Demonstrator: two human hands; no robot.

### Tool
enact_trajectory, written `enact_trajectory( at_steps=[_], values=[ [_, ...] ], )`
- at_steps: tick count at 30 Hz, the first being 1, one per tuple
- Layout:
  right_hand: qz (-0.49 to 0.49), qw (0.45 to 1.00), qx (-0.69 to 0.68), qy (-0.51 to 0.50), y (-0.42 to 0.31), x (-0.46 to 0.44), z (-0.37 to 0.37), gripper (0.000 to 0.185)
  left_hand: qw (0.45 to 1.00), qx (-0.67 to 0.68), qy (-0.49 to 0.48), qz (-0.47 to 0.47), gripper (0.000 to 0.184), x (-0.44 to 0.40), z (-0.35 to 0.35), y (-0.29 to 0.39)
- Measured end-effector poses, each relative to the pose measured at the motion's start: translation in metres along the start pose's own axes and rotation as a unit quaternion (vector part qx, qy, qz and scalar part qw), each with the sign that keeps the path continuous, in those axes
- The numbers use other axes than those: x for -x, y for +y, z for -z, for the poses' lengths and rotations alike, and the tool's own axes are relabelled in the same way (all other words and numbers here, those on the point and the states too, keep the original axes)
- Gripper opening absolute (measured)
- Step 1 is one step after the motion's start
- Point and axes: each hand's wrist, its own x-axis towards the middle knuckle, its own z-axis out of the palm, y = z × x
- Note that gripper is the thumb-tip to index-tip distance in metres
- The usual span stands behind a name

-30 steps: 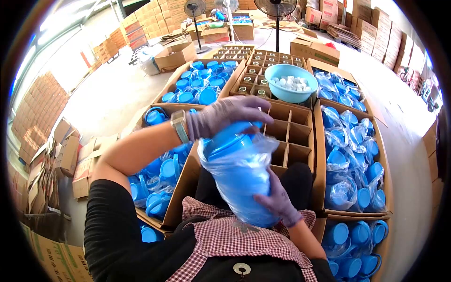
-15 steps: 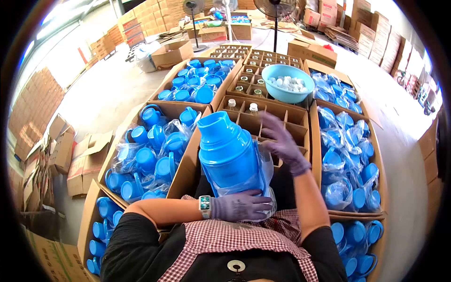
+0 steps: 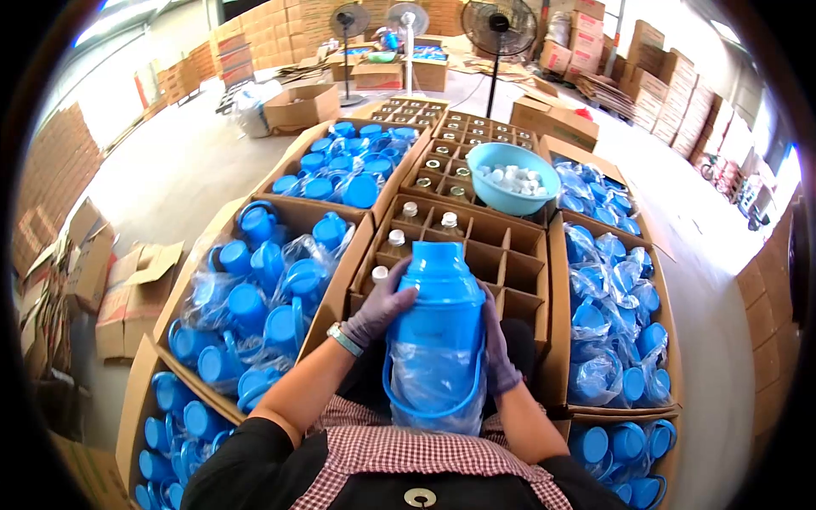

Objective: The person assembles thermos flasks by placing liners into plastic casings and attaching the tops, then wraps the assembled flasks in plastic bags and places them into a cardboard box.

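A blue plastic flask (image 3: 435, 327) stands upright at my lap, its narrow neck upward and its handle hanging across the front. Clear plastic film (image 3: 433, 374) wraps its lower part. My left hand (image 3: 378, 310), in a purple glove, grips the flask's upper left side. On the right side my right hand (image 3: 497, 344), gloved too, is pressed around the body, its fingers partly hidden behind. Just beyond the flask is a divided carton (image 3: 531, 255) holding several bottles with white caps (image 3: 450, 219) along its left and back cells.
Cartons of blue flask parts lie left (image 3: 246, 306) and right (image 3: 616, 319). A light blue basin (image 3: 512, 202) of white caps rests on a carton of bottles (image 3: 416, 183). Fans (image 3: 499, 30) and stacked boxes (image 3: 586, 42) stand farther back.
The flask has gone from tilted to upright, and its film now sits low on the body. My right hand has come back from the air onto the flask; my left has moved up its side.
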Motion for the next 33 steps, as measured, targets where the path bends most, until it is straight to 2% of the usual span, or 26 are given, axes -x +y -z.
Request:
enact_trajectory(
  at_steps=[2,3,4,5,7,8,9,10,12,13,16,18,19,21,22,23,24,25,26,27,28,29,30,31,32,33],
  values=[
    [0.046,0.994,0.088,0.049,-0.008,0.016,0.011,0.066,0.998,-0.009,-0.051,0.038,0.101,-0.018,-0.018,0.005],
    [0.061,0.986,0.131,0.077,-0.013,0.025,0.015,0.065,0.996,0.019,-0.086,0.013,0.097,-0.024,-0.019,-0.002],
    [0.063,0.979,0.18,0.073,-0.022,0.027,0.018,0.064,0.991,0.048,-0.121,-0.014,0.094,-0.034,-0.018,-0.009],
    [0.062,0.97,0.227,0.068,-0.032,0.026,0.018,0.063,0.986,0.075,-0.142,0.038,0.095,-0.048,-0.012,-0.024],
    [0.018,0.945,0.323,0.05,-0.06,0.019,0.012,0.058,0.975,0.132,-0.169,0.063,0.102,-0.062,-0.001,-0.04],
    [0.036,0.917,0.395,0.043,-0.062,0.009,0.025,0.056,0.968,0.16,-0.178,0.074,0.105,-0.068,0.002,-0.05],
    [0.124,0.83,0.541,0.053,-0.07,-0.006,0.022,0.057,0.966,0.185,-0.16,0.078,0.092,-0.069,0.0,-0.064],
    [0.205,0.714,0.667,0.054,-0.08,-0.017,0.013,0.059,0.964,0.203,-0.138,0.102,0.091,-0.069,-0.001,-0.075],
    [0.266,0.706,0.654,-0.058,-0.085,-0.035,0.002,0.063,0.958,0.233,-0.09,0.142,0.09,-0.072,-0.005,-0.075],
    [0.232,0.743,0.616,-0.122,-0.086,-0.044,-0.011,0.061,0.953,0.25,-0.08,0.151,0.088,-0.073,-0.003,-0.076],
    [0.196,0.783,0.577,-0.128,-0.079,-0.062,0.005,0.063,0.976,0.181,-0.066,0.1,0.085,-0.067,0.007,-0.063],
    [0.128,0.914,0.384,-0.032,-0.046,-0.06,0.054,0.081,0.994,-0.052,0.003,-0.095,0.081,-0.05,0.007,-0.05],
    [-0.015,0.949,0.312,-0.033,-0.034,-0.062,0.089,0.078,0.978,-0.08,-0.051,-0.187,0.08,-0.055,0.008,-0.029],
    [-0.149,0.902,0.406,-0.005,-0.022,-0.063,0.11,0.076,0.92,-0.144,-0.132,-0.341,0.08,-0.053,0.009,-0.008],
    [-0.162,0.94,0.297,0.036,-0.019,-0.063,0.112,0.075,0.882,-0.178,-0.152,-0.409,0.08,-0.052,0.01,-0.007],
    [-0.031,0.932,0.358,0.033,-0.032,-0.07,0.088,0.077,0.905,-0.199,-0.089,-0.364,0.084,-0.056,0.022,-0.024],
    [0.096,0.907,0.409,0.034,-0.05,-0.068,0.058,0.079,0.965,-0.132,-0.019,-0.227,0.082,-0.056,0.022,-0.042],
    [0.175,0.873,0.455,-0.008,-0.067,-0.065,0.034,0.081,0.993,-0.032,0.066,-0.095,0.081,-0.057,0.022,-0.059],
    [0.241,0.829,0.496,-0.094,-0.062,-0.059,0.038,0.083,0.998,0.02,0.04,-0.045,0.078,-0.068,0.029,-0.066],
    [0.244,0.827,0.502,-0.074,-0.054,-0.052,0.039,0.081,1.0,0.017,0.017,0.004,0.075,-0.056,0.017,-0.048],
    [0.25,0.824,0.507,-0.051,-0.043,-0.047,0.039,0.08,0.982,-0.114,0.041,-0.144,0.078,-0.048,0.003,-0.032],
    [0.179,0.874,0.451,-0.007,-0.035,-0.048,0.05,0.074,0.966,-0.159,-0.039,-0.2,0.085,-0.044,0.006,-0.01],
    [-0.025,0.925,0.379,-0.006,-0.039,-0.053,0.067,0.071,0.94,-0.203,-0.114,-0.251,0.093,-0.039,0.008,0.008],
    [-0.091,0.93,0.355,0.014,-0.034,-0.056,0.075,0.073,0.902,-0.15,-0.226,-0.336,0.087,-0.033,-0.007,0.013],
    [-0.162,0.929,0.331,0.037,-0.033,-0.051,0.079,0.074,0.912,-0.18,-0.168,-0.327,0.085,-0.027,-0.006,0.011],
    [-0.02,0.921,0.389,0.027,-0.042,-0.054,0.066,0.078,0.916,-0.212,-0.106,-0.323,0.083,-0.028,-0.001,0.004]
  ],
)
